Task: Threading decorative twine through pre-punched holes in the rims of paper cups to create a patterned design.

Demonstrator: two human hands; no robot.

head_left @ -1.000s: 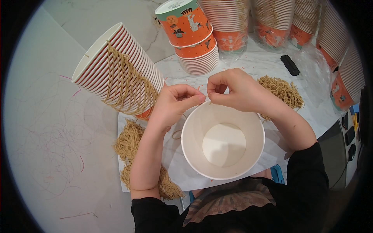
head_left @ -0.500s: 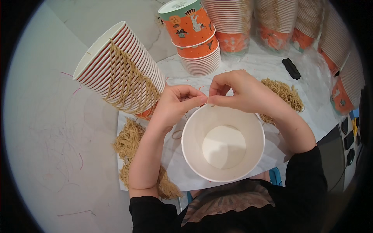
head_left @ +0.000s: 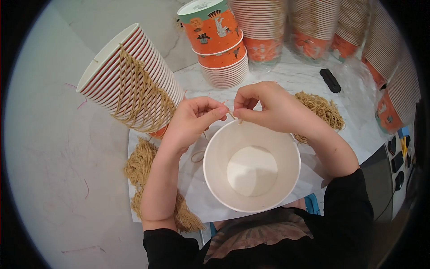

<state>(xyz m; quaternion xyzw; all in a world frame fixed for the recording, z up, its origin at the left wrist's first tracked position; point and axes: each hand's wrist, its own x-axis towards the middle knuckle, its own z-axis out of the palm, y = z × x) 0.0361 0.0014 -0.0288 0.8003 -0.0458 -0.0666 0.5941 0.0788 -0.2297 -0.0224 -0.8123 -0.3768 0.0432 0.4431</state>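
So we've got a white marble-look counter [head_left: 291,76] carrying pretty much everything, and it's crowded. Biggest thing on our left is a tall leaning stack of nested paper buckets [head_left: 154,58], tilted with the open end up and to the left, tan strands crisscrossed all down its side. Along the far edge, curving round to the right, we have more stacks in clear plastic [head_left: 260,20], white rims up top and orange bottoms below. Between those and the leaning stack there's a shorter pile of upside-down buckets [head_left: 212,27], orange with a green band and little printed figures.

Right in front of us, close to the near edge, sits the open bucket [head_left: 217,157], mouth up, white inside, and we can see straight to its bottom.

Yarn next: one tan bundle [head_left: 141,163] partly behind our left forearm, another tan heap [head_left: 320,107] beyond the right one.

Both hands are at the bucket's far rim. Our left hand [head_left: 195,119] has thumb and fingers pinched on a bit of tan string [head_left: 231,115], just beside the rim. Our right hand [head_left: 264,105] is pinched on the string too, as near as we can see, right over the rim, other fingers curled.

Smaller again, a black oblong thing [head_left: 330,80] lies past the right-hand heap; no clue what it is.
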